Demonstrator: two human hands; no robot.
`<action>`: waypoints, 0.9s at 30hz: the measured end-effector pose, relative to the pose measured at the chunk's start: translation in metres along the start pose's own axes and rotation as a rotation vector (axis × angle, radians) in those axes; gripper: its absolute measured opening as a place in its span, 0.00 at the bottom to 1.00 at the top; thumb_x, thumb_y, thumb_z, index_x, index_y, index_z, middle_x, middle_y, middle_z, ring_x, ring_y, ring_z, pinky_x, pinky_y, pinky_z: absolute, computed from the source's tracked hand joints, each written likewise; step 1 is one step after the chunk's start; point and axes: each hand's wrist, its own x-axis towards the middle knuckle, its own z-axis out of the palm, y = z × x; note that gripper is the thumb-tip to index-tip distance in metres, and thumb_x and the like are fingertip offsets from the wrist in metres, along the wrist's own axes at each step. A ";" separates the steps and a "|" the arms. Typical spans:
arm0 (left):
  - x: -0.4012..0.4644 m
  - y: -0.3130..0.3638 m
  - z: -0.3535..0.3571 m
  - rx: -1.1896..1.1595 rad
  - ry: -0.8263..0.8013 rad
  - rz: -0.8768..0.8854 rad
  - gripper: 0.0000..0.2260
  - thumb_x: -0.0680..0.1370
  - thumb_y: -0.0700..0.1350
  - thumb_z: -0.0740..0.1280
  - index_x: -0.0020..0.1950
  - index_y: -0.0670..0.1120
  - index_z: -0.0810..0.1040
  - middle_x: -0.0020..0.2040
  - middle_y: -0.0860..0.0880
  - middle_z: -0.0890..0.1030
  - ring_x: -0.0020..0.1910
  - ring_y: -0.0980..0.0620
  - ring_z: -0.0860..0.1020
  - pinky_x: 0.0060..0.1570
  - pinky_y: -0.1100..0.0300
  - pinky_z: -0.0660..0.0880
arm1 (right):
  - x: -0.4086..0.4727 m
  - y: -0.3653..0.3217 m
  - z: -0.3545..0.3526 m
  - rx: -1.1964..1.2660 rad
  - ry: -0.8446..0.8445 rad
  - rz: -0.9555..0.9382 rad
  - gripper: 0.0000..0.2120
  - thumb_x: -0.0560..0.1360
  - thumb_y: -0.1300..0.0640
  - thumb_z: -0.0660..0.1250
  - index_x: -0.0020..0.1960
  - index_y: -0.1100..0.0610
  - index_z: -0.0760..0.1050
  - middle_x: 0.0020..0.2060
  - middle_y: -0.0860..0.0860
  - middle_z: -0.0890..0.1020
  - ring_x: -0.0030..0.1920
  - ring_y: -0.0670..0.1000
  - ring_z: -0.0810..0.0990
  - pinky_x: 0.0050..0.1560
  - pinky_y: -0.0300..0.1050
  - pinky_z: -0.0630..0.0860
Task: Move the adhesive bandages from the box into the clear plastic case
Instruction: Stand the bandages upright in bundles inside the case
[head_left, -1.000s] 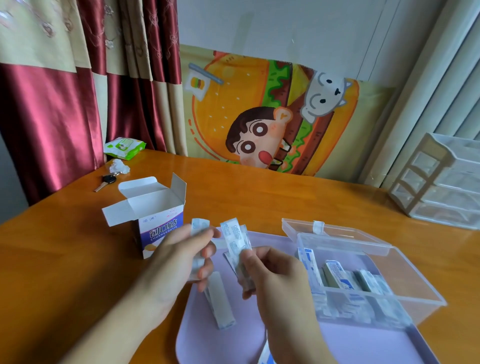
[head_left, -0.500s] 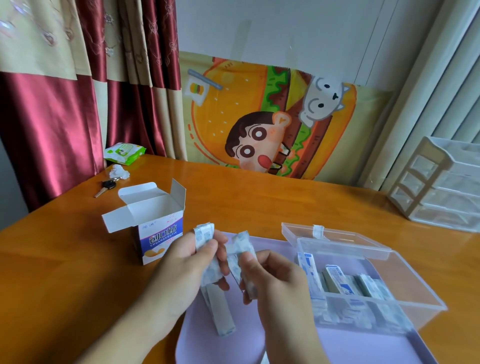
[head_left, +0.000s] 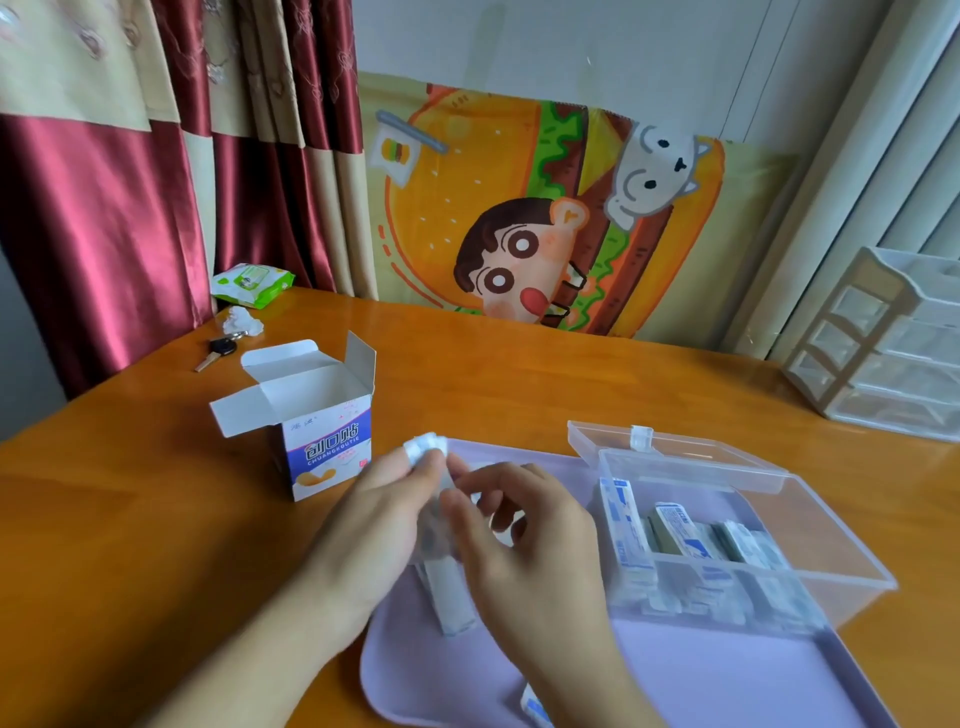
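An open white-and-blue bandage box (head_left: 322, 431) stands on the wooden table, left of a lilac mat (head_left: 701, 675). On the mat's right sits the clear plastic case (head_left: 852, 577), lid (head_left: 675, 457) folded back, with several wrapped bandages (head_left: 675, 535) inside. My left hand (head_left: 384, 519) grips a bundle of bandages (head_left: 426, 448) whose top sticks up above its fingers. My right hand (head_left: 519, 545) is right beside it, thumb against the bundle, fingers loosely curled and blurred, with nothing seen between them. Another bandage stack (head_left: 449, 597) lies on the mat under the hands, and one bandage (head_left: 535, 709) shows near the bottom edge.
A small plastic drawer unit (head_left: 893, 343) stands at the table's far right. At the far left lie a key (head_left: 221, 349), a crumpled tissue (head_left: 241, 321) and a green wipes pack (head_left: 252, 283). Red curtains and a cartoon poster back the table.
The two bundles, held apart in separate hands, have come together in my left hand. My right hand's fingers have loosened and spread beside it.
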 end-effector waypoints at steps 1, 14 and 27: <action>0.004 0.002 -0.004 -0.002 0.068 0.014 0.14 0.86 0.43 0.59 0.47 0.40 0.80 0.40 0.41 0.84 0.37 0.47 0.84 0.34 0.55 0.81 | 0.000 0.000 -0.002 -0.039 -0.022 -0.002 0.02 0.77 0.50 0.72 0.45 0.46 0.81 0.38 0.44 0.80 0.42 0.48 0.80 0.39 0.37 0.73; 0.024 0.001 -0.024 -0.015 0.206 0.055 0.12 0.87 0.40 0.57 0.48 0.39 0.77 0.31 0.46 0.73 0.24 0.48 0.71 0.26 0.55 0.74 | -0.018 -0.023 0.005 -0.750 -0.454 0.105 0.04 0.79 0.54 0.64 0.50 0.54 0.76 0.47 0.49 0.68 0.53 0.55 0.75 0.35 0.43 0.63; 0.010 0.006 -0.011 -0.145 0.001 -0.070 0.16 0.81 0.57 0.67 0.47 0.44 0.77 0.33 0.48 0.69 0.29 0.50 0.68 0.31 0.55 0.69 | 0.009 -0.021 -0.022 0.409 -0.005 0.409 0.09 0.76 0.65 0.71 0.37 0.64 0.81 0.29 0.56 0.83 0.27 0.53 0.79 0.30 0.41 0.75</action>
